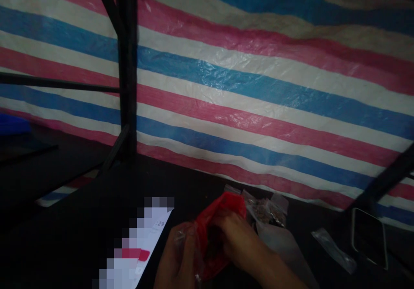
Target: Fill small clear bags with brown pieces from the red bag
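A red plastic bag gapes open at the lower middle, its inside dark. My left hand is closed at its left side, thumb pressed against the fingers, with crinkled clear plastic showing between and beside them. It looks like a small clear bag; whether the same grip also takes in the red rim is unclear. My right hand reaches into the mouth of the red bag from the right. Its fingertips are hidden inside, so what they touch does not show.
Behind the red bag lie several small clear bags with brownish contents. A whitish translucent sheet is under my right forearm. A clear packet and a phone lie right; a lit screen left. Dark posts stand before striped sheeting.
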`<state>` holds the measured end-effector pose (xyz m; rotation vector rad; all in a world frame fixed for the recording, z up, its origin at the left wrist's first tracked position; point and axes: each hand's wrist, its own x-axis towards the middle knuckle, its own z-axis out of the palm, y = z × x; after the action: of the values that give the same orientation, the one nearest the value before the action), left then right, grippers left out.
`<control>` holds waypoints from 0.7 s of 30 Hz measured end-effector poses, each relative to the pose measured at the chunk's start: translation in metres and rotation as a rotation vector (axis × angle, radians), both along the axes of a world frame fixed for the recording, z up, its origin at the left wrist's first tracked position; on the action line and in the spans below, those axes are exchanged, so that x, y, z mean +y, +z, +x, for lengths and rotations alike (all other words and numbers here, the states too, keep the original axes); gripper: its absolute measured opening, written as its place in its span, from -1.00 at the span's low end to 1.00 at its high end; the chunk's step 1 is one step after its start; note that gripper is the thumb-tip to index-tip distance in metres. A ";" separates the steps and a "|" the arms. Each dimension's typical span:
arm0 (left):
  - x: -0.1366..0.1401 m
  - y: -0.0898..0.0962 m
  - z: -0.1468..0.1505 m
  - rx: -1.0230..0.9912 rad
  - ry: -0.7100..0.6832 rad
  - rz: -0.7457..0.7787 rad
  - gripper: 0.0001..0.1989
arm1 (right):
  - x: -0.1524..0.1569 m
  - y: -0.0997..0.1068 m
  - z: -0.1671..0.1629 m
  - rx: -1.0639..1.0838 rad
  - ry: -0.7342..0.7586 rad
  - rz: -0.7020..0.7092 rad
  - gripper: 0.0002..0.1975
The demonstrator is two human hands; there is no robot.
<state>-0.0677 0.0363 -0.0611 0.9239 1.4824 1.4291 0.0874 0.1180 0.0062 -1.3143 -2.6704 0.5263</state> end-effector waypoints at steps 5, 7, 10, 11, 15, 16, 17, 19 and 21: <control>0.009 0.001 -0.007 -0.121 0.092 -0.061 -0.41 | -0.003 -0.008 -0.002 0.164 0.011 -0.040 -0.39; 0.011 0.003 -0.008 -0.228 0.107 -0.038 -0.44 | -0.003 -0.011 -0.002 0.269 -0.039 -0.134 -0.42; 0.013 0.009 -0.008 -0.283 0.096 -0.046 -0.45 | -0.001 -0.019 -0.002 0.503 -0.133 -0.343 -0.46; 0.013 0.011 -0.008 -0.255 0.108 -0.054 -0.45 | 0.001 -0.022 -0.002 0.563 -0.168 -0.388 -0.48; 0.013 0.016 -0.013 -0.046 0.174 0.038 -0.47 | 0.007 -0.028 0.006 0.684 -0.224 -0.485 -0.60; 0.013 0.016 -0.015 0.014 0.184 0.080 -0.46 | 0.008 -0.027 0.009 0.708 -0.211 -0.508 -0.64; 0.013 0.015 -0.016 0.095 0.199 0.126 -0.44 | 0.009 -0.026 0.012 0.734 -0.195 -0.527 -0.67; 0.012 0.012 -0.018 0.316 0.291 0.241 -0.39 | 0.009 -0.021 0.018 0.778 -0.170 -0.547 -0.70; 0.010 0.010 -0.013 0.494 0.376 0.376 -0.36 | 0.008 -0.015 0.023 0.802 -0.154 -0.548 -0.73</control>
<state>-0.0802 0.0458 -0.0515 1.3540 1.8540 1.8903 0.1108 0.1261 -0.0091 -1.0580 -1.8047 1.4619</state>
